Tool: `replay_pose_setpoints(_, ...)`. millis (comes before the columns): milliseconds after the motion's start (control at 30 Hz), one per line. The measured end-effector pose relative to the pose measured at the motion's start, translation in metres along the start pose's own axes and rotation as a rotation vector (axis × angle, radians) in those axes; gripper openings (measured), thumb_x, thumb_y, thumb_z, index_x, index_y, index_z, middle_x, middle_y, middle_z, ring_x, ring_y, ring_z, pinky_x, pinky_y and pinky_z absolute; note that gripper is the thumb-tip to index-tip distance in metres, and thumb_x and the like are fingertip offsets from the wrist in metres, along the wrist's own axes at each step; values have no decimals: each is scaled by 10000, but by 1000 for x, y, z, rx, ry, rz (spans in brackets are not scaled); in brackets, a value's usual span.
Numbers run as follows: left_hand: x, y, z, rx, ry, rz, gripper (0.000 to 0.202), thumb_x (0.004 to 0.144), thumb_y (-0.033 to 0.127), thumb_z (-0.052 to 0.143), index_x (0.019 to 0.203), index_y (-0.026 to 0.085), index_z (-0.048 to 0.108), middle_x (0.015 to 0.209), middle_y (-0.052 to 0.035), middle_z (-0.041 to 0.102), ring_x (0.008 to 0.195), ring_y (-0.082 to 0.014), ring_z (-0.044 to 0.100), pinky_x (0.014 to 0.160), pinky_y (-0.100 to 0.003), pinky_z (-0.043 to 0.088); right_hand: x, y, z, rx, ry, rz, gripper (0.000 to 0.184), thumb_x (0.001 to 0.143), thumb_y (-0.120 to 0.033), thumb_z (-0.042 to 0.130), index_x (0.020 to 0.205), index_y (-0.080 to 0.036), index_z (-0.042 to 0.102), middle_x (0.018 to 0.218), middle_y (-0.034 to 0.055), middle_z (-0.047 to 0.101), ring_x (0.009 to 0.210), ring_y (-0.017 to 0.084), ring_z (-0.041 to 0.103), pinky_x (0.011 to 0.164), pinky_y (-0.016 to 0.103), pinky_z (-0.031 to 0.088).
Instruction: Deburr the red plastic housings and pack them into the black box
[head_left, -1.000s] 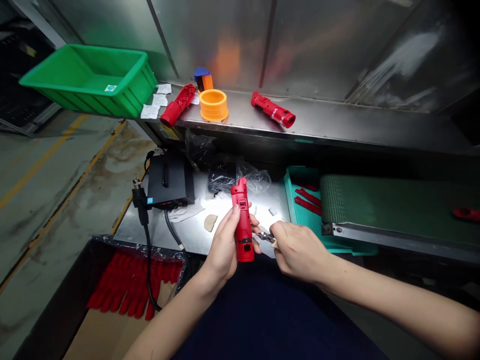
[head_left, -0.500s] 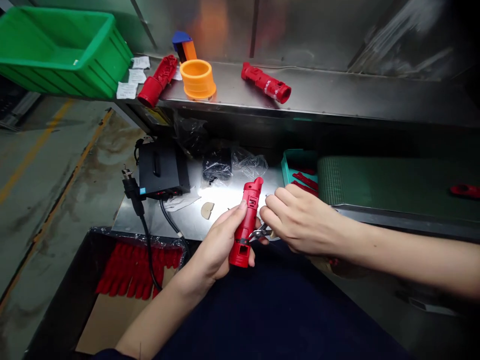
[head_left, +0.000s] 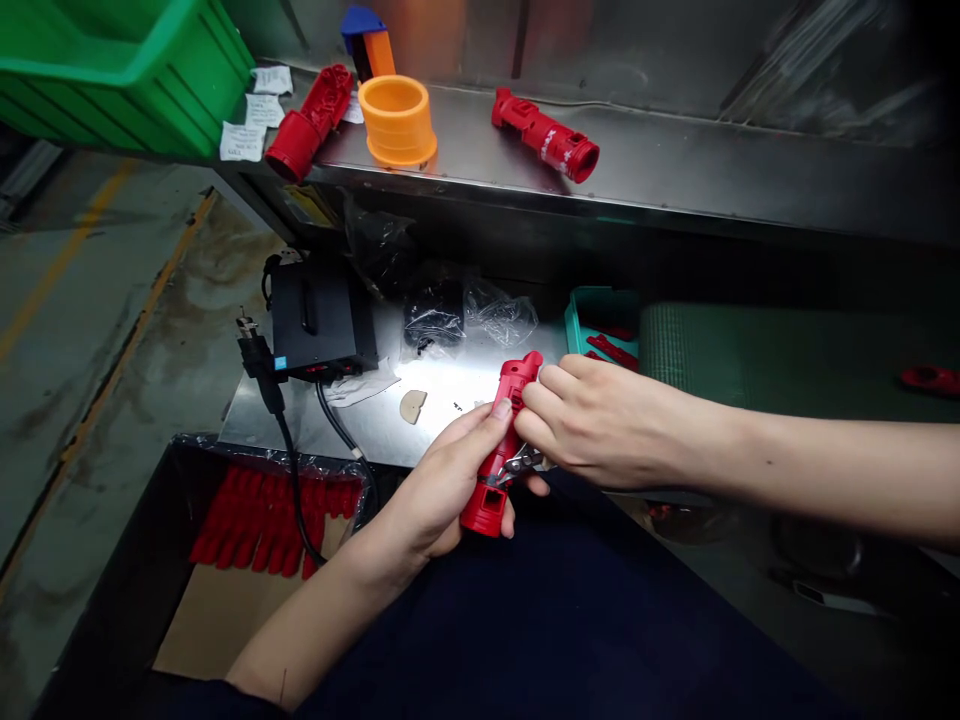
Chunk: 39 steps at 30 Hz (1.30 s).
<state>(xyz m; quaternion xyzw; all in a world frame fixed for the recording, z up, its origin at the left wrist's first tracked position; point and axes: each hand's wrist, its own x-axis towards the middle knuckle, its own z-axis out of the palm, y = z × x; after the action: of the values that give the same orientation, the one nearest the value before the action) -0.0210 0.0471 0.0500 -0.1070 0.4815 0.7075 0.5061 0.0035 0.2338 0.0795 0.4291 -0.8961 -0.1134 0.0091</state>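
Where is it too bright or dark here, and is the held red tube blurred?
In the head view, glare whitens the metal bench beyond the left hand; also in the head view, deep shadow lies under the metal shelf, and the upper right corner is nearly black; in the head view, the red tube looks fairly sharp.

Left hand point(head_left: 450, 475) holding red tube point(head_left: 496, 458), right hand point(head_left: 581, 418) with pliers point(head_left: 519, 463) against it, green bin point(head_left: 184, 85) far left, belt point(head_left: 757, 355) right
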Motion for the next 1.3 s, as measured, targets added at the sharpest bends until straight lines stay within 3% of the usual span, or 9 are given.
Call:
replay_pose_setpoints(300, 1, 0, -2, 27, -23, -5, 268, 906, 468, 663, 935, 203, 693, 680, -62, 698, 414, -168, 605, 288, -220, 418, 2, 2, 2, -20, -19, -25, 230, 1028, -193, 368, 949, -151, 580, 772, 84, 590, 651, 230, 491, 614, 357, 195)
replay_pose_setpoints(567, 2, 1, -1, 80, 8, -9, 291, 924, 479, 638, 931, 189, 658, 654, -40, 681, 345, -124, 537, 288, -210, 417, 3, -4, 8, -80, -63, 4, 158, 997, -162, 403, 905, -165, 533, 732, 68, 576, 595, 202, 482, 561, 348, 208)
replay_pose_setpoints(967, -1, -3, -3, 156, 41, -44, 374, 952, 525, 596, 1112, 187, 606, 599, 22, 631, 326, -105, 528, 317, -177, 412, 6, -12, 17, -185, -38, -23, 221, 984, -114, 339, 832, -186, 484, 611, 16, 525, 469, 187, 500, 481, 338, 200)
replay_pose_setpoints(1167, -2, -4, -6, 132, 24, 2, 338, 965, 517, 579, 1005, 181, 593, 697, 12, 645, 352, -96, 549, 326, -186, 439, 7, -8, 22, -143, 52, -41, 257, 971, -119, 318, 813, -185, 510, 587, 21, 528, 442, 191, 479, 481, 343, 179)
replay_pose_setpoints(1300, -1, -3, -12, 59, 29, 144, 337, 952, 511, 607, 972, 174, 604, 863, -21, 668, 428, -88, 571, 362, -208, 482, 0, -3, 21, -39, 194, 31, 263, 967, -114, 342, 780, -197, 506, 611, 19, 530, 492, 185, 460, 517, 337, 233)
